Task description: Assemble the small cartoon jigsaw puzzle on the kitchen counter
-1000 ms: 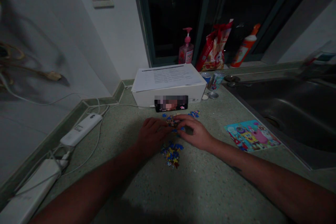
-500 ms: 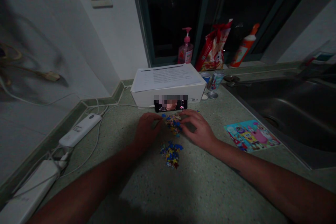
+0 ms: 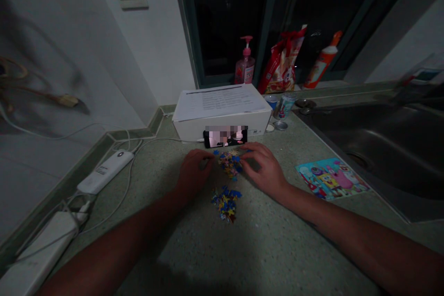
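Observation:
Two small heaps of jigsaw puzzle pieces lie on the counter, blue, yellow and other colours. My left hand [image 3: 194, 172] is at the left edge of the far heap [image 3: 229, 163], thumb and forefinger pressed together; anything between them is too small to make out. At the heap's right edge is my right hand [image 3: 266, 172], its thumb and forefinger tips close together beside blue pieces and the other fingers stretched forward. What those tips hold, if anything, does not show. Closer to me lies the near heap [image 3: 226, 202], with neither hand on it.
A phone [image 3: 225, 138] leans on a white box [image 3: 222, 122] behind the heaps. To the right are a colourful cartoon picture card [image 3: 333, 179], cans [image 3: 285, 106] and a steel sink [image 3: 388, 148]. Cables and a white power strip [image 3: 45, 252] run along the left.
My right hand has shifted slightly, its fingertips drawing a little to the right at the far heap. The left hand stays nearly still. The picture on the phone screen has changed.

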Tool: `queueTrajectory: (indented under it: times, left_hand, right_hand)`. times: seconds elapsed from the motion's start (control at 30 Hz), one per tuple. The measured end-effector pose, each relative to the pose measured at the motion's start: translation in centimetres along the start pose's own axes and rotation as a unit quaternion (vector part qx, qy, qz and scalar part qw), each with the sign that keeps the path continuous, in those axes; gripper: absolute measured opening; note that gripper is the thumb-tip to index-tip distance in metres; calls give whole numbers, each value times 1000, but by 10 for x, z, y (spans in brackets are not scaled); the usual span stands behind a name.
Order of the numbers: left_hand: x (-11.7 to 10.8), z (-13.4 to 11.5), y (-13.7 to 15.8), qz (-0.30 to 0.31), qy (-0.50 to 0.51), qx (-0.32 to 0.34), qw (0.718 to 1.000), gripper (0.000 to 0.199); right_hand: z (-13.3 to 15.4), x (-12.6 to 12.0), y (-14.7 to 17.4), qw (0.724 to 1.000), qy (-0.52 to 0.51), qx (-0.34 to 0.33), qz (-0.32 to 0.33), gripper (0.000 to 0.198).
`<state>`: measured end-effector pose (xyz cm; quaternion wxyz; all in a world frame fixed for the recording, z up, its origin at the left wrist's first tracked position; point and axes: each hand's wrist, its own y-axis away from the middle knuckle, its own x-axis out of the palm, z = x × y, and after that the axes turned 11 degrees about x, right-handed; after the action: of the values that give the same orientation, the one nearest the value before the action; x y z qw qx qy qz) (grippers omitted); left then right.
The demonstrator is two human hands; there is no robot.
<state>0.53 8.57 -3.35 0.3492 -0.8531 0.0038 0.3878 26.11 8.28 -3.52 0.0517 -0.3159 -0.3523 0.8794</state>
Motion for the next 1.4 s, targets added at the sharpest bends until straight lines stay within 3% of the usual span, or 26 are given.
queueTrajectory:
  times: [0.6,1.0,1.4]
  left_hand:
    - [0,1,0,2,-13,17,1000,10]
    - [1,2,0,-2,-10,23,1000,10]
    - [3,4,0,45,-23,37,998,11]
  right_hand:
    - [0,1,1,1000,-10,8,13,6]
    - [6,1,3,991,-29,-69,108,14]
    - [24,-1,9,968,-46,-126,213,7]
